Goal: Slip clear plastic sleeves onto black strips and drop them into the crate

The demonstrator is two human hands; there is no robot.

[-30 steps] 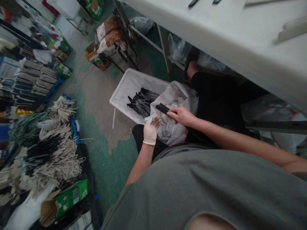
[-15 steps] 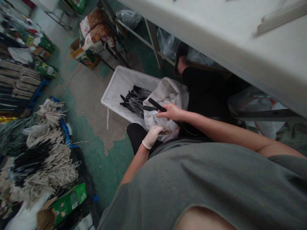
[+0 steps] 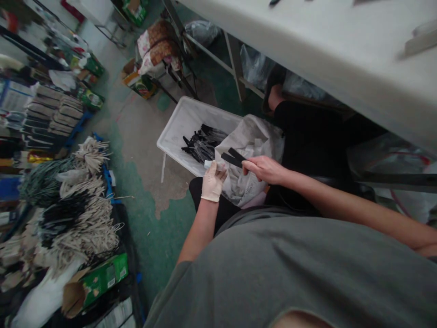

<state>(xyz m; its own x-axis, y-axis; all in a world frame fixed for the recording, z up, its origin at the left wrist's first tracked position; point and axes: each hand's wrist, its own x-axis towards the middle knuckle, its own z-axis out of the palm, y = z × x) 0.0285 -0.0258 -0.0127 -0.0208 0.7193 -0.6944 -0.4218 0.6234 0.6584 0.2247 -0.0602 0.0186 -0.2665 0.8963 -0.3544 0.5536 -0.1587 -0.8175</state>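
Observation:
My right hand point(image 3: 264, 169) is closed round two flat black strips point(image 3: 233, 157), whose free ends spread apart toward the left. In a pale thin glove, my left hand point(image 3: 212, 182) pinches a small white piece point(image 3: 208, 164), perhaps paper or a label. Both hands are over a whitish sack point(image 3: 235, 187) on my lap with small white pieces inside it. The sack's far side overlaps a white plastic tub point(image 3: 170, 130). In the tub lies a heap of black strips point(image 3: 201, 143), some with clear wrapping about them.
A white tabletop point(image 3: 307, 59) overhangs at the upper right, with plastic bags point(image 3: 254, 66) beneath. A cushioned stool point(image 3: 160, 45) stands beyond the tub. Bundles of beige and dark cords point(image 3: 85, 232) and an open green carton point(image 3: 105, 278) lie at left.
My left hand has come up out of the sack's near side, and a small white piece now shows in its fingers. The strips in my right hand have fanned slightly. The view has shifted.

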